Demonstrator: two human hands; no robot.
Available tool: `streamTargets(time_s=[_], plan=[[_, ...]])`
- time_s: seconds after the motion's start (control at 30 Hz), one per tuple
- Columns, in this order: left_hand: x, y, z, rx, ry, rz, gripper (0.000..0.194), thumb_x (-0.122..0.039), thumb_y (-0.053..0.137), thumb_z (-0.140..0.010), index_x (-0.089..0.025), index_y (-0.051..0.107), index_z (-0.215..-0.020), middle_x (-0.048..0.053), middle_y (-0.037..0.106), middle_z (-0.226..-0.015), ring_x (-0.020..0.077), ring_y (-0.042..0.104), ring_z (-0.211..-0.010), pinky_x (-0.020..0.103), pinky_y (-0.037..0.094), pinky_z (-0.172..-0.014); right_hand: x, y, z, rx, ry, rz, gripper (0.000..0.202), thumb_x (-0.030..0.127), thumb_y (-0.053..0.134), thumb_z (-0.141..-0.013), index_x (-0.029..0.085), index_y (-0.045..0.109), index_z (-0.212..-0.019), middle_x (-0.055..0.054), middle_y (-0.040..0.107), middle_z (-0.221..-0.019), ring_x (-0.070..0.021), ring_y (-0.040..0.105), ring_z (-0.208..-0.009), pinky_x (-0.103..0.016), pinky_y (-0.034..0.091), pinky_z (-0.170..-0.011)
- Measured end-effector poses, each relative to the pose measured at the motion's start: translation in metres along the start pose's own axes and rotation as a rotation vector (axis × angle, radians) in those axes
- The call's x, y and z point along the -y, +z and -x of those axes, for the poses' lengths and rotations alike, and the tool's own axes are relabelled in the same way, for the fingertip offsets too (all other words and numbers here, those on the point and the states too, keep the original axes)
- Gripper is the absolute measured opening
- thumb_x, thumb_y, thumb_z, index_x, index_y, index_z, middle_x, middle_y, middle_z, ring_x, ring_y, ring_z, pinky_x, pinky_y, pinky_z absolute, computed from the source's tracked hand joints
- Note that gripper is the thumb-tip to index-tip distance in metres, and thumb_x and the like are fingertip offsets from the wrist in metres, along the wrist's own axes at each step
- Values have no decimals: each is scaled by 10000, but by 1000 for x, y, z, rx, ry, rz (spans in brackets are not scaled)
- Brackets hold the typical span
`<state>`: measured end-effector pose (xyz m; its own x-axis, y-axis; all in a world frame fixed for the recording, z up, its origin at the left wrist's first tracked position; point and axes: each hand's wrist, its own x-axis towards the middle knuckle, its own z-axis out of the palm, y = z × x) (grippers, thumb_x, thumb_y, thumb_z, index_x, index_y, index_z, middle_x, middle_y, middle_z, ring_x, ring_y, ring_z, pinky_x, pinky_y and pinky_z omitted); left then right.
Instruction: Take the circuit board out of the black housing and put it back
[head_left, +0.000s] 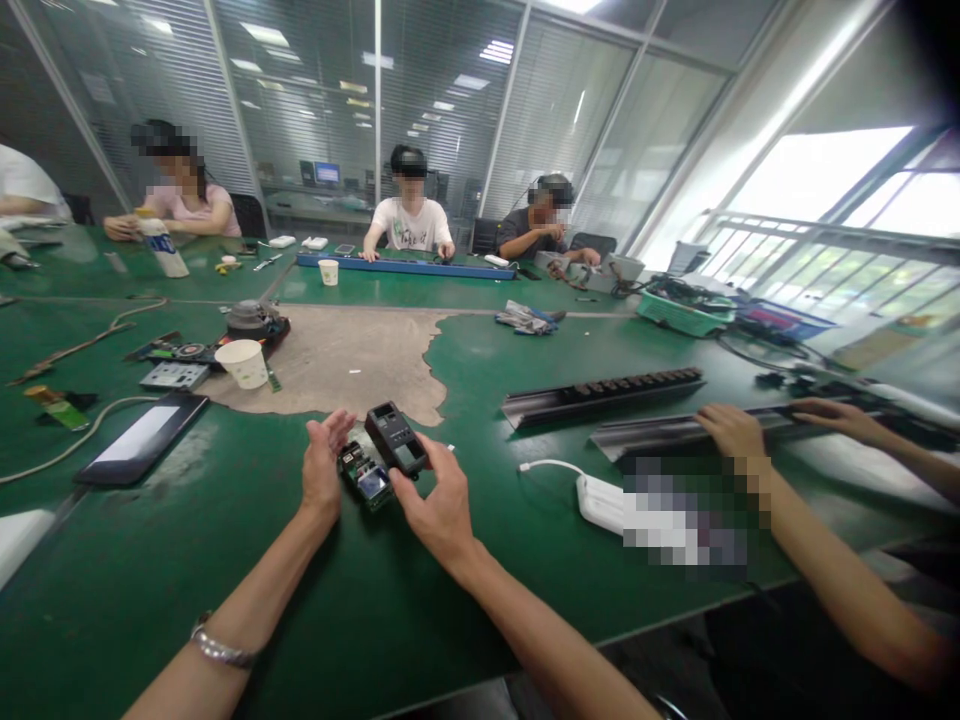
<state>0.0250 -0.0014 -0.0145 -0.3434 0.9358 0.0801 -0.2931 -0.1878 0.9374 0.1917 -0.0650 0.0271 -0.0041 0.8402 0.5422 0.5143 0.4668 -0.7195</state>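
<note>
A black plastic housing (pixel 396 438) with rectangular openings is held tilted between the thumb and fingers of my right hand (pixel 441 500). Just below and left of it, a small green circuit board (pixel 365 476) with a display shows partly under the housing's edge. My left hand (pixel 325 465) stands on its side along the board's left edge, fingers stretched out and apart from the housing. Whether the left palm touches the board cannot be made out.
A phone (pixel 142 440), paper cup (pixel 243 364) and disassembled parts (pixel 255 322) lie left. Metal rails (pixel 600 395), a white device (pixel 600 502) and a neighbour's hands (pixel 731 435) are right. Gloves (pixel 526 318) and a green basket (pixel 686 312) lie farther back; several people sit opposite.
</note>
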Motion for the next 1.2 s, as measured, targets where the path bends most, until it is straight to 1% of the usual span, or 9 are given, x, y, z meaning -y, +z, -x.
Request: streamTargets(time_s=[0.13, 0.3, 0.37, 0.5, 0.6, 0.8, 0.97, 1.1, 1.2], plan=[[0, 0, 0, 8, 5, -30, 717, -677, 236, -901, -154, 609, -1219, 159, 643, -1249, 255, 581, -1196, 441, 329, -1082, -18, -9, -1, 18, 34, 114, 429, 244, 655, -802, 187, 565, -1218, -98, 633, -1135, -257, 570, -1073, -414, 452, -969], [-1, 1, 1, 6, 9, -42, 722, -682, 242, -897, -152, 615, -1216, 162, 637, -1260, 255, 571, -1211, 436, 330, -1081, -42, -5, 9, 28, 84, 226, 445, 272, 659, -791, 168, 571, -1214, -117, 633, -1135, -275, 563, -1086, -450, 432, -992], [-2, 3, 1, 4, 16, -46, 734, -691, 237, -892, -150, 619, -1208, 166, 638, -1256, 257, 574, -1207, 438, 336, -1077, -48, -2, 13, 43, 90, 244, 488, 282, 668, -779, 157, 554, -1237, -127, 622, -1149, -284, 554, -1096, -459, 432, -991], [-3, 4, 1, -2, 20, -55, 754, -703, 227, -885, -143, 619, -1203, 169, 643, -1246, 257, 577, -1203, 437, 337, -1074, -53, 0, 16, 30, 109, 265, 670, 341, 717, -742, 117, 476, -1326, -157, 594, -1184, -307, 528, -1130, -477, 422, -1004], [-3, 4, 1, 4, 22, -61, 746, -694, 224, -891, -145, 613, -1211, 166, 639, -1254, 256, 571, -1211, 437, 333, -1075, -51, -2, 17, 29, 104, 263, 692, 367, 740, -725, 122, 482, -1319, -161, 584, -1200, -312, 519, -1136, -486, 417, -1008], [-3, 2, 1, -1, 18, -30, 735, -679, 218, -902, -142, 607, -1219, 170, 632, -1265, 256, 569, -1213, 445, 330, -1077, -41, -11, 14, 57, 80, 203, 418, 266, 703, -760, 178, 603, -1156, -113, 623, -1136, -277, 553, -1086, -453, 447, -969], [-3, 1, 2, 5, 3, -23, 737, -686, 226, -896, -144, 609, -1216, 173, 630, -1266, 252, 566, -1219, 437, 327, -1085, -24, -17, 10, 61, 119, 2, 365, 276, 662, -819, 202, 607, -1172, -76, 650, -1078, -231, 610, -992, -382, 508, -890], [-4, 1, 3, 5, -7, 0, 723, -686, 239, -895, -152, 626, -1191, 166, 625, -1275, 246, 555, -1232, 429, 328, -1094, -2, -12, 5, 111, 123, -159, 337, 282, 656, -836, 221, 616, -1165, -46, 663, -1054, -197, 633, -939, -321, 538, -814], [-4, 0, 3, 4, -11, 35, 706, -689, 259, -890, -162, 631, -1176, 159, 629, -1268, 245, 560, -1225, 427, 362, -1078, 10, -2, 2, 149, 81, -147, 320, 279, 694, -804, 217, 639, -1113, -43, 672, -1017, -204, 632, -917, -326, 536, -806]])
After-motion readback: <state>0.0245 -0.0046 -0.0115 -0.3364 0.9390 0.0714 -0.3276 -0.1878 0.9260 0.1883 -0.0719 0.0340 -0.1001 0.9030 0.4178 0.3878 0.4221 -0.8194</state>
